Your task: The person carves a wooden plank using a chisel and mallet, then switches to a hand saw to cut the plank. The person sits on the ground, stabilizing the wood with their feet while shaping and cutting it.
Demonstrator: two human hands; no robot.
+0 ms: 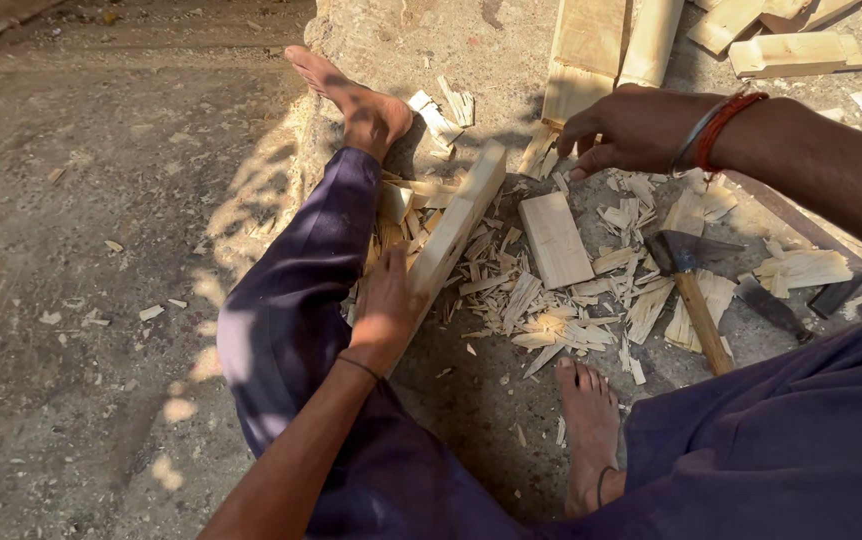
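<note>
- Head view: the person sits on the ground with legs spread out, and wood chips (pixel 561 320) lie in a heap in the middle of the frame.
- The left hand (pixel 388 305) is in the middle, a bit left. It holds the low end of a long wooden plank (pixel 459 228), which slants up toward the middle top.
- Its fingers wrap around the plank edge, so they are closed on the wood.
- The right hand (pixel 631 128) is in the upper right. It reaches to a stack of pale boards (pixel 591 55) at the top of the frame.
- Its fingers are bent and a little apart. The tips touch the bottom edge of the boards, but I cannot tell if they grip one.
- To do this well, I think the left hand should keep the plank tight so it does not slip, and the right hand should get a firm grip before it pulls.
- A short flat block (pixel 554 238) lies just right of the plank.
- A hatchet (pixel 691 290) rests on the chips at the right, near the bare right foot (pixel 591 420), so toes should stay clear.
</note>
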